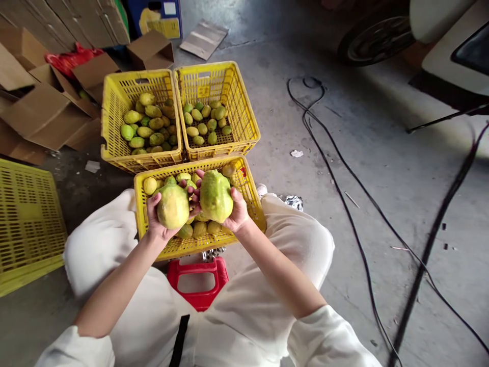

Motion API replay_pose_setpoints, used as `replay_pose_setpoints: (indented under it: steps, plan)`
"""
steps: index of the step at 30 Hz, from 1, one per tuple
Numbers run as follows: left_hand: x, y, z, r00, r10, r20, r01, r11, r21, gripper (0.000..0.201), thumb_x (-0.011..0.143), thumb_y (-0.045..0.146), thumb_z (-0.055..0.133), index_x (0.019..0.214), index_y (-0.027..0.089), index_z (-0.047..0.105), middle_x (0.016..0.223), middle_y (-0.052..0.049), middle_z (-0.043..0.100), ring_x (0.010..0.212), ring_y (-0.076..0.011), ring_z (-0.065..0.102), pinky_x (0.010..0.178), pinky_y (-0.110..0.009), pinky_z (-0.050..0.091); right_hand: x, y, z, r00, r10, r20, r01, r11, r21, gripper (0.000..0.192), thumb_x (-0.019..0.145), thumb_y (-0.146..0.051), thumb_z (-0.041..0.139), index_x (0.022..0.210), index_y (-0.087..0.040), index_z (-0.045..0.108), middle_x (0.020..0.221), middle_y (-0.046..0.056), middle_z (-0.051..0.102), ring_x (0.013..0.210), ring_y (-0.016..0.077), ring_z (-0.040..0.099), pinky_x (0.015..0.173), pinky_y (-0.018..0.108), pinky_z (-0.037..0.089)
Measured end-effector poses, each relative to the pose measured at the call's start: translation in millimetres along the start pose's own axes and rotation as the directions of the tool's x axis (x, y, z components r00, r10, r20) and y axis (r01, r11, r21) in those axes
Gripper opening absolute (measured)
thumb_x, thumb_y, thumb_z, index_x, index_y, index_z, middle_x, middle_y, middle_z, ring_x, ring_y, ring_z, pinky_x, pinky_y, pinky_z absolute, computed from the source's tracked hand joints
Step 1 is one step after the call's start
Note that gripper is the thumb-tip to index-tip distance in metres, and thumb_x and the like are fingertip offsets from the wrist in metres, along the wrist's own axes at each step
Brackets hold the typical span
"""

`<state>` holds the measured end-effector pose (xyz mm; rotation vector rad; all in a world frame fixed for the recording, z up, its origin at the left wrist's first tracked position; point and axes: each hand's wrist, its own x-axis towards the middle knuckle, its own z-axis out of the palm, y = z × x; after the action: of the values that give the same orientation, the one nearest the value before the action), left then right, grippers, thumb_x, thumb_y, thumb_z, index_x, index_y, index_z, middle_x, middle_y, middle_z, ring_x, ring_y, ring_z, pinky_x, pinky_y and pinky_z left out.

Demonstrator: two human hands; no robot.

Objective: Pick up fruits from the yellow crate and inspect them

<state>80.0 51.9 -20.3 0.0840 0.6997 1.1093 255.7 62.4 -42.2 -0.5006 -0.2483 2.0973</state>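
Observation:
My left hand is wrapped round a yellow-green papaya, and my right hand grips a greener, ridged papaya. Both fruits are held side by side above the near yellow crate, which lies between my knees. More yellow and green papayas fill this crate, partly hidden by my hands. Behind it stand two deeper yellow crates. The left one has a pile of similar fruit, and the right one has a looser layer on its bottom.
A red plastic stool shows between my legs. At the left stand an upturned yellow crate and open cardboard boxes. Black cables run across the concrete floor at the right, near a parked vehicle.

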Motion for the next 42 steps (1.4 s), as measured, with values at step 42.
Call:
replay_pose_setpoints:
  steps: [42]
  plan:
    - [-1,-2,-0.3,0.997,-0.064,0.033,0.064,0.998,-0.011,0.058,0.054,0.039,0.091,0.099,0.021,0.059,0.083,0.0,0.065,0.068,-0.0131,0.064,0.062,-0.023,0.059,-7,-14,1,0.996,0.023,-0.082,-0.016,0.997,0.081,0.043,0.089,-0.058,0.052,0.115,-0.026,0.063,0.09,0.002,0.072,0.072,0.0184,0.067,0.059,0.032,0.062]
